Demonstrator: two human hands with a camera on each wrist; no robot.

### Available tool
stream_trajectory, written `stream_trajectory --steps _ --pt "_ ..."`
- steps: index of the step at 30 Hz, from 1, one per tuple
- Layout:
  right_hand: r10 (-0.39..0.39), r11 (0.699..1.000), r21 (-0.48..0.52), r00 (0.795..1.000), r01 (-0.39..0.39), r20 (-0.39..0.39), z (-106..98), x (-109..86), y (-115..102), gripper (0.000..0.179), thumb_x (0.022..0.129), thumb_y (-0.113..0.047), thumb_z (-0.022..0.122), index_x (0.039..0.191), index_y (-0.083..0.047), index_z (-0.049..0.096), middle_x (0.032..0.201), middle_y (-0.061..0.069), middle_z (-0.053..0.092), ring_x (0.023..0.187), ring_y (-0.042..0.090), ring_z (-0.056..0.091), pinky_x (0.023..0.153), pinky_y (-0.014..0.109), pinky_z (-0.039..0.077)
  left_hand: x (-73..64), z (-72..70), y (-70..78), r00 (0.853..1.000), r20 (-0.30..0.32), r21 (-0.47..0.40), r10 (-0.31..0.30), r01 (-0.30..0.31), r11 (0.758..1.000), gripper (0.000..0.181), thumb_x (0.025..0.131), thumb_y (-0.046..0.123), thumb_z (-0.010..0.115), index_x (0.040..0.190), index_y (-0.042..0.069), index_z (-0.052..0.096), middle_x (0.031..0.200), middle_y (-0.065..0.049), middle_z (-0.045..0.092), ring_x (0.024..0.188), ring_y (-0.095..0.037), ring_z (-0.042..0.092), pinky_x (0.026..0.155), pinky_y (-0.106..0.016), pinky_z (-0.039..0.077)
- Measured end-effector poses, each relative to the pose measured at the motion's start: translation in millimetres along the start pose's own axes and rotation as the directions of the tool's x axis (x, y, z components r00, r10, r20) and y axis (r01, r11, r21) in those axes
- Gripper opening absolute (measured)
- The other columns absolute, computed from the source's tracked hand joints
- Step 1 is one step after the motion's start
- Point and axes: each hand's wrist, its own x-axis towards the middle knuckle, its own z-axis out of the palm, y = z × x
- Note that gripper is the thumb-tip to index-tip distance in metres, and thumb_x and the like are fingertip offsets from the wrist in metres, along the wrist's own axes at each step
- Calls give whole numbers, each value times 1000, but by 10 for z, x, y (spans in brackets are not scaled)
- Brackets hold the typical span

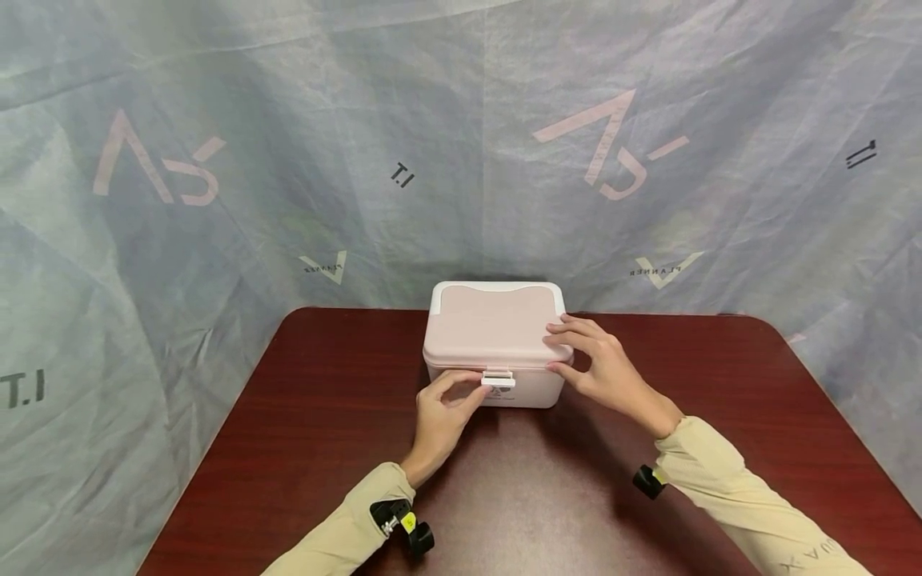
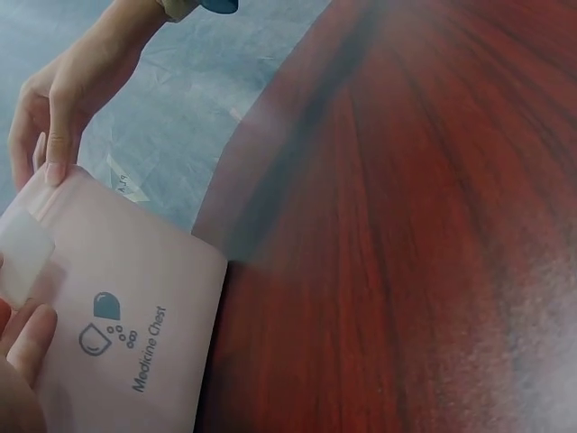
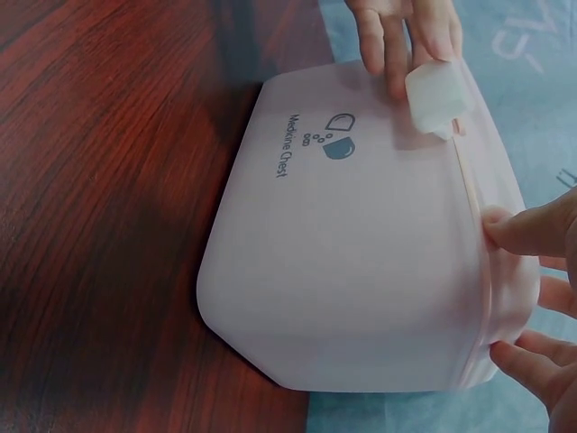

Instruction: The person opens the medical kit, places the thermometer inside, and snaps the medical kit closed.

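A pale pink medicine chest [image 1: 497, 324] stands at the table's far edge, its lid down. Dark lettering and a capsule logo [image 3: 339, 147] mark its front, partly hidden in the head view. At the front middle, a white latch [image 1: 499, 379] sticks outward from the chest. My left hand [image 1: 441, 416] pinches this latch at its left side between thumb and fingers. With my right hand [image 1: 605, 364] I grip the lid's right front corner: the thumb [image 3: 527, 230] presses on the front rim, while the other fingers lie over the top and side.
The chest stands on a dark red wooden table [image 1: 346, 400] with rounded far corners. Right behind it hangs a grey printed cloth [image 1: 468, 144], which also runs along both sides. A black wrist camera [image 1: 403, 524] is strapped over the left sleeve, another [image 1: 648, 482] at the right.
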Motion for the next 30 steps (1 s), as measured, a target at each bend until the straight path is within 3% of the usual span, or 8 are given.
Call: stream_trajectory --steps 10,23,30 --pt "17 1000 7 1000 -17 12 7 -7 -4 37 68 -7 84 103 -3 72 113 11 66 117 36 52 102 39 38 56 8 41 1000 -12 -18 -15 15 1000 19 77 -7 73 96 -9 69 87 -22 66 74 -35 66 64 -34 57" --pt "16 1000 5 1000 -16 4 -9 -21 -22 37 68 -9 84 103 -3 72 113 11 66 117 36 52 103 33 37 103 45 96 998 -46 42 50 -48 998 17 77 -6 74 93 -8 69 80 -20 67 67 -33 66 59 -35 56" --pt "23 1000 10 1000 -23 2 -12 -24 -23 38 68 -9 84 103 -3 72 113 11 65 117 36 52 104 33 37 112 55 102 999 -15 -59 31 -32 998 15 79 -9 71 93 -12 68 84 -26 64 67 -47 63 56 -48 55"
